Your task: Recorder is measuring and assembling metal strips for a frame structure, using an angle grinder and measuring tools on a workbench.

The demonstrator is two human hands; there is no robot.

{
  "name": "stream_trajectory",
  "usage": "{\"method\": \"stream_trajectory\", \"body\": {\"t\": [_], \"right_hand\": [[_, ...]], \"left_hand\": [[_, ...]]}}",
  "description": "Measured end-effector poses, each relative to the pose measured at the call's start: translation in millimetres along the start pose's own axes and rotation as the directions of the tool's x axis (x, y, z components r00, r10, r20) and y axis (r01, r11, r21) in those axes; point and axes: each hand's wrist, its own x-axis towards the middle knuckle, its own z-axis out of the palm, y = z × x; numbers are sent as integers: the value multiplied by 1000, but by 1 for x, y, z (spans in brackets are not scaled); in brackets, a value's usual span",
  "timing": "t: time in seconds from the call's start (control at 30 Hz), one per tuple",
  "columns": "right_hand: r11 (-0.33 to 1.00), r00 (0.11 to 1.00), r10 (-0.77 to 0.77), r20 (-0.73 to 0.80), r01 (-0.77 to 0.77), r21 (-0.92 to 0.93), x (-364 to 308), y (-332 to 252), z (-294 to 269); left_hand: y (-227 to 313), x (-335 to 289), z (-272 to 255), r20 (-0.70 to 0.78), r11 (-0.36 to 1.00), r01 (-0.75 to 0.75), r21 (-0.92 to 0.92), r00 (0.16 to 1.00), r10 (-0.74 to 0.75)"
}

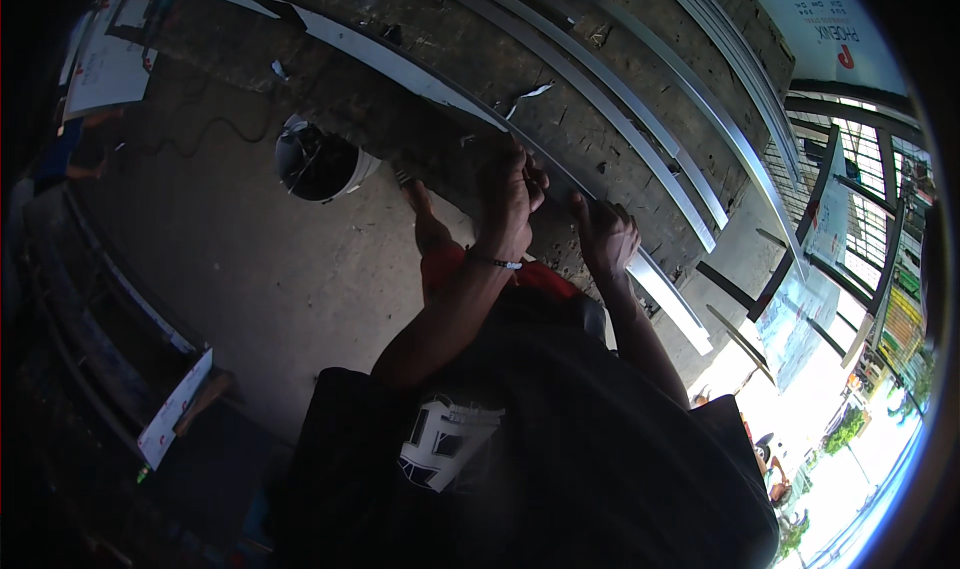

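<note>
A long, narrow metal strip (672,304) slants along the near edge of the workbench, running under both my hands. White film (400,62) covers its far-left stretch, with a torn dark gap near the left end. My right hand (608,237) is wrapped over the strip, fingers curled and thumb up. To its left, my left hand (512,194) is closed beside the strip's near edge, and what its fingers hold, if anything, is hidden. A beaded bracelet circles my left wrist.
Several long metal channels (640,99) lie across the scarred workbench (490,64), beside a curled white scrap (530,97). A white bucket (365,172) of dark scraps stands on the floor at left. Metal framing (835,279) rises at right. Another person (85,149) is partly visible at far left.
</note>
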Motion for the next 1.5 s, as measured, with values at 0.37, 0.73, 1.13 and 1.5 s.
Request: {"method": "stream_trajectory", "body": {"t": [0.37,0.73,1.13,1.5], "right_hand": [[1000,1000,-16,2,16,6,0,3,1],[1000,1000,10,28,-10,16,-1,2,-2],[1000,1000,14,15,-14,12,1,-4,-7],[999,999,-18,-29,19,32,0,1,-1]], "left_hand": [[1,3,-8,30,999,19,43,999,-20],[11,1,-10,86,994,-102,46,991,98],[9,0,-12,29,993,-43,106,999,40],[11,-2,-16,2,987,-67,147,998,68]]}}
